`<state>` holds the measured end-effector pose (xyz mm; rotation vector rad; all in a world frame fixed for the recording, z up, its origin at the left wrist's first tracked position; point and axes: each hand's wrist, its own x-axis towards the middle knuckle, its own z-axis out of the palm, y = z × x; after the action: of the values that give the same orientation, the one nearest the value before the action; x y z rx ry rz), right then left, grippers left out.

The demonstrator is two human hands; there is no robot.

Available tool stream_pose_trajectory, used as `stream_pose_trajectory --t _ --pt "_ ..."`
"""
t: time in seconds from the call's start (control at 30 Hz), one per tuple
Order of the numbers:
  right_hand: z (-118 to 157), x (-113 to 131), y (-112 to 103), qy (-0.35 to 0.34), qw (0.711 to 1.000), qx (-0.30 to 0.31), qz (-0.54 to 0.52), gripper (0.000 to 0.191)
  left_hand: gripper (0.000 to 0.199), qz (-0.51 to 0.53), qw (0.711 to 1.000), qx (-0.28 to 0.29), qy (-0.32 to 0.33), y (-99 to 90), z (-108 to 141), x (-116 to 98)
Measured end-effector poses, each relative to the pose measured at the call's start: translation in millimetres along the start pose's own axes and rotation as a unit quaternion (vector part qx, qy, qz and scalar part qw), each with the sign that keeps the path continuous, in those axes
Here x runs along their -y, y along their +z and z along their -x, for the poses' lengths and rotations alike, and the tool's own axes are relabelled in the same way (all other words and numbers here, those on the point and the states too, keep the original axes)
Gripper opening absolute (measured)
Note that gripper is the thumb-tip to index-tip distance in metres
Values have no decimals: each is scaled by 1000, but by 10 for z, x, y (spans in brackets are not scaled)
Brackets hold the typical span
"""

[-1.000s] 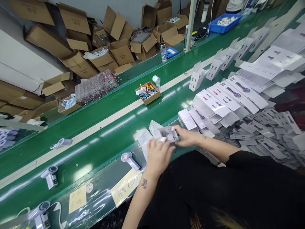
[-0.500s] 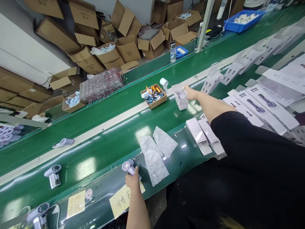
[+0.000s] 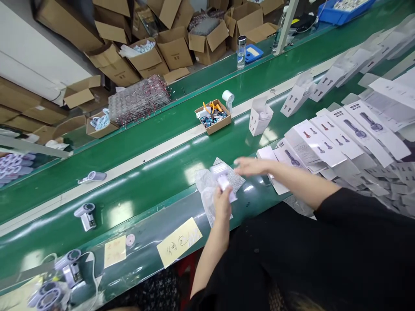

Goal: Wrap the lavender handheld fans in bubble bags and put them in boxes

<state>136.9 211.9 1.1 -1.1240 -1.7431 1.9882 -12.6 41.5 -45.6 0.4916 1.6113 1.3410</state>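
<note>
My left hand (image 3: pixel 222 203) is closed round the handle of a pale lilac handheld fan (image 3: pixel 220 171), slightly blurred, held over two bubble-wrap sleeves (image 3: pixel 207 195) at the table's near edge. To the right of the fan, my right hand (image 3: pixel 251 166) hangs with its fingers stretched out and nothing in them. Beyond it on the green belt stands an open white box (image 3: pixel 260 119) with something pale inside. Flat white printed boxes (image 3: pixel 288 156) lie beside my right forearm.
A small carton of tools and parts (image 3: pixel 218 125) sits across the belt, beside a white fan (image 3: pixel 228 96). More fans (image 3: pixel 87 216) lie at the left. A yellow handwritten note (image 3: pixel 179 242) lies near the front edge. A metal post (image 3: pixel 287 28) rises behind.
My left hand has carried the fan up and right, over the bubble wrap. My right hand has let go of the white box, now standing on the belt, and come back toward the fan.
</note>
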Motion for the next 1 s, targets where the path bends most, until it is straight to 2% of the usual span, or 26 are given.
stream_pose_trajectory --t 0.03,0.07,0.13,0.17,0.2,0.27,0.3,0.33,0.37,0.47,0.6,0.67,0.7,0.77,0.83,0.9,1.0 --pt "103 -184 284 22 995 53 -79 31 37 -10 999 50 16 159 23 46" --pt "192 -362 493 30 984 47 -167 34 36 -32 995 91 28 262 36 107" --pt "349 -660 672 24 958 -21 -284 41 38 -135 980 134 64 307 14 248" --pt "427 -771 662 26 947 -61 -314 42 38 -225 961 139 84 267 -22 316" --pt "512 -857 609 36 940 -92 -326 43 33 -327 929 137 104 202 -72 379" --pt "704 -972 453 75 935 -125 -324 42 22 -497 848 129 131 49 -194 477" --pt "808 -1010 384 99 933 -132 -321 40 19 -544 818 129 135 -18 -256 509" --pt "913 -1041 335 121 929 -136 -321 37 17 -565 803 135 133 -70 -312 530" --pt "1014 -1068 310 140 925 -137 -325 35 16 -567 801 142 131 -105 -359 538" --pt "1243 -1110 381 161 911 -111 -364 37 22 -551 808 156 140 -119 -405 494" --pt "1271 -1048 625 113 899 -6 -423 62 27 -510 823 186 169 -56 -227 352" --pt "1202 -987 719 103 894 36 -435 63 22 -455 849 207 172 -43 -86 298" --pt "1167 -962 750 104 895 46 -431 59 19 -408 875 207 162 -43 -21 281" --pt "1125 -933 786 111 907 42 -404 50 13 -275 942 160 110 -56 85 260" --pt "1132 -935 808 123 922 18 -367 43 16 -145 985 90 38 -79 160 242" --pt "1178 -950 843 141 926 -9 -349 41 23 -73 996 58 14 -114 224 213" --pt "1266 -938 942 169 919 -43 -354 40 23 -88 988 94 84 -187 328 130"
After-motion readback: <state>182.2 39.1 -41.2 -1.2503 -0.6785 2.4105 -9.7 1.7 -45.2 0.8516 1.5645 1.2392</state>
